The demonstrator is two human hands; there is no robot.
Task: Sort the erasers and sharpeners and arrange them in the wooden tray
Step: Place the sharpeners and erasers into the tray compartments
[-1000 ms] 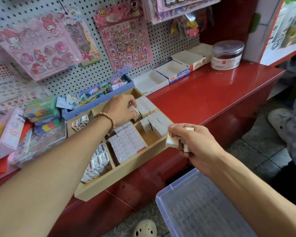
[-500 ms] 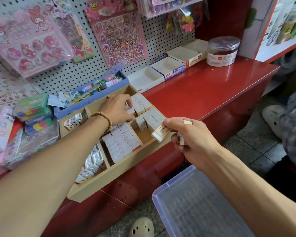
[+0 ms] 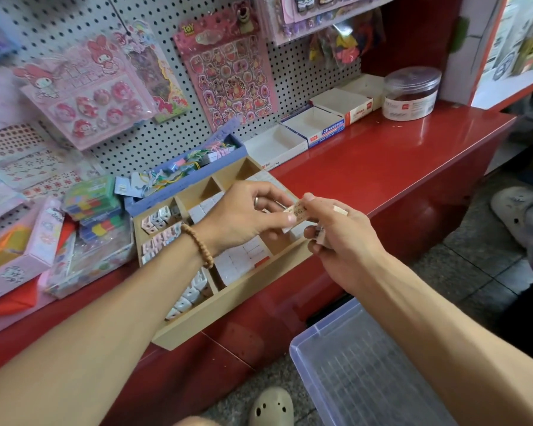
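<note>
I see my left hand (image 3: 243, 216) and right hand (image 3: 339, 238) both pinching one wrapped eraser (image 3: 296, 212) just above the wooden tray (image 3: 228, 305); the right's curled fingers also grip more erasers (image 3: 320, 235).

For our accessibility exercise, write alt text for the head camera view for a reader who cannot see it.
Above a wooden tray of white erasers, a left hand and right hand pinch one wrapped eraser between them. The tray sits on a red counter below a pegboard of sticker packs.
</note>
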